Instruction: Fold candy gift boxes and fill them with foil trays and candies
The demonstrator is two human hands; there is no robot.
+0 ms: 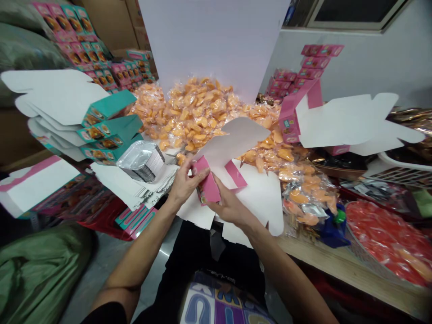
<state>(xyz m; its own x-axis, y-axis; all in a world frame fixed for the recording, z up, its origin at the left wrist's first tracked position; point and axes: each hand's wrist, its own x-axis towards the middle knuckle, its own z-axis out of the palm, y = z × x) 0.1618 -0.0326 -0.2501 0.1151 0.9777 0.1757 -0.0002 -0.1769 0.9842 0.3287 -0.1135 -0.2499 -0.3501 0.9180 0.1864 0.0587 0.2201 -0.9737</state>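
Fingers hold pink carton by opposite edges above white cardboard.

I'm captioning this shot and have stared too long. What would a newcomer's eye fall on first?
Probably the big heap of orange pieces in clear wrappers, spread across the middle of the picture. Next, the pink box held in the left hand and right hand, just in front of it. The bright red packets at lower right also stand out.
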